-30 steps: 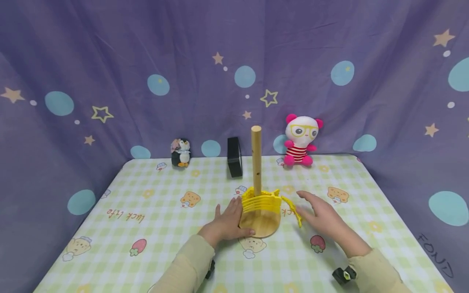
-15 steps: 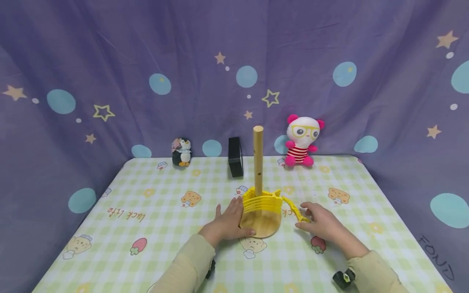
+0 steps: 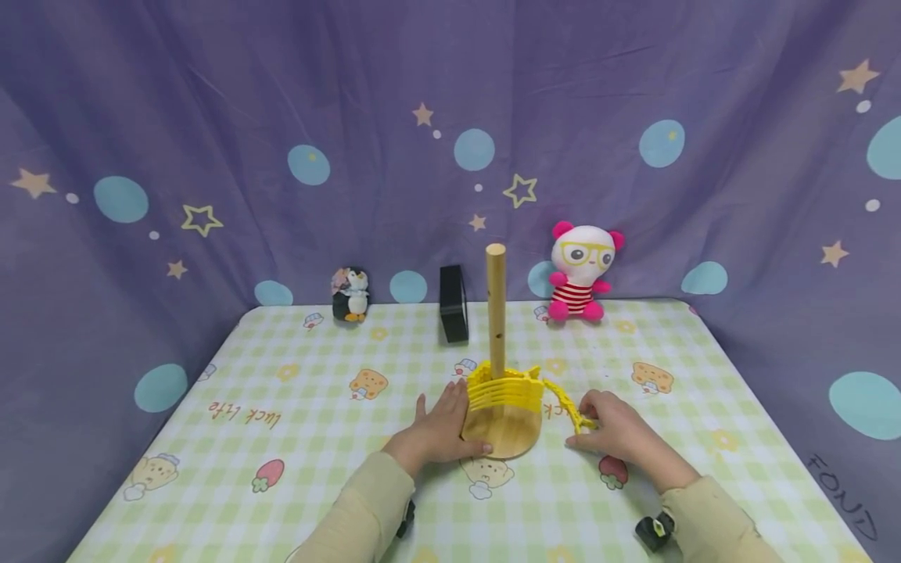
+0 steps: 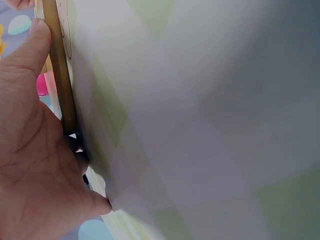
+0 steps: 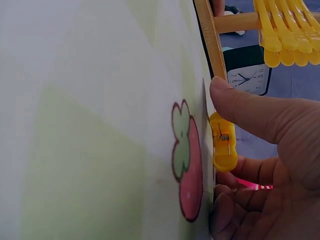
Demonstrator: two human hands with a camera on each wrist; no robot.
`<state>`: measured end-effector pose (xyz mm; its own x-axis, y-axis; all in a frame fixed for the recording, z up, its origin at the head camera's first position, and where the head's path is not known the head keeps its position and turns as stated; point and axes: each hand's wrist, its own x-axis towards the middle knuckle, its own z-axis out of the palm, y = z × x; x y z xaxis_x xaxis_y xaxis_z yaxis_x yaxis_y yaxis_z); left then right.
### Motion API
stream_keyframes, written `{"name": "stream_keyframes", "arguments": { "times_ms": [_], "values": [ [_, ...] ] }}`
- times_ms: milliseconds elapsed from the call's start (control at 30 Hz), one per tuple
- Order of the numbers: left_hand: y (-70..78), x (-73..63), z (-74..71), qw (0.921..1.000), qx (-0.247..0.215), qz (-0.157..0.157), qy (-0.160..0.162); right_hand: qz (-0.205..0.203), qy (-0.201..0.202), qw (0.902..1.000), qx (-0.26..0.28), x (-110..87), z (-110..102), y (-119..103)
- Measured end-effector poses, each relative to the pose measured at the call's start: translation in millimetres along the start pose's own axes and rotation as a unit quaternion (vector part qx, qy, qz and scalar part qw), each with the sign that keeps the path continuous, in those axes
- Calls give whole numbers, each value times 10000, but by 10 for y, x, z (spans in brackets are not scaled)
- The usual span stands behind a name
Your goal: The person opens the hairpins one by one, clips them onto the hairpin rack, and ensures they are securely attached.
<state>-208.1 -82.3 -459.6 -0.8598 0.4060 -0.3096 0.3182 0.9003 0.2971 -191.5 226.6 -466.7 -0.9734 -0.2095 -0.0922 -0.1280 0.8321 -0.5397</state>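
Observation:
A wooden stand [image 3: 517,434] with a round base and upright post holds several stacked yellow spring clips [image 3: 507,393] low on the post. My left hand [image 3: 436,434] presses against the base, fingers spread along its left side. In the left wrist view the thumb [image 4: 37,45] lies straight along the rim. On the tablecloth, right of the base, lies a single yellow spring clip [image 3: 565,403]. My right hand [image 3: 615,426] takes its near end between thumb and fingers. The right wrist view shows this clip's metal spring and rounded tip [image 5: 225,157]; its far part is hidden there.
Behind the stand is a black clock [image 3: 454,305], whose dial [image 5: 247,77] shows in the right wrist view. A penguin plush [image 3: 349,295] sits at the back left, a pink-and-white panda plush [image 3: 579,270] at the back right. A purple curtain hangs behind the table.
My right hand has come down from above the loose clip to its near end, thumb and fingers closing there. The left hand and the stand stay put.

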Motion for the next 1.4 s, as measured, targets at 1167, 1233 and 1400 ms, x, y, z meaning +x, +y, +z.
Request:
{"name": "stream_keyframes", "arguments": {
  "times_ms": [1167,1233,1400],
  "values": [
    [2,-4,20,9998,-188,-60,-18,312,505,9966,567,-28,-60,-32],
    [9,-8,9,9997,-227,-48,-20,263,734,9944,714,-38,-89,-55],
    [23,-21,-17,9998,-206,-42,-16,102,1230,9875,983,-61,-198,-125]
  ]
}}
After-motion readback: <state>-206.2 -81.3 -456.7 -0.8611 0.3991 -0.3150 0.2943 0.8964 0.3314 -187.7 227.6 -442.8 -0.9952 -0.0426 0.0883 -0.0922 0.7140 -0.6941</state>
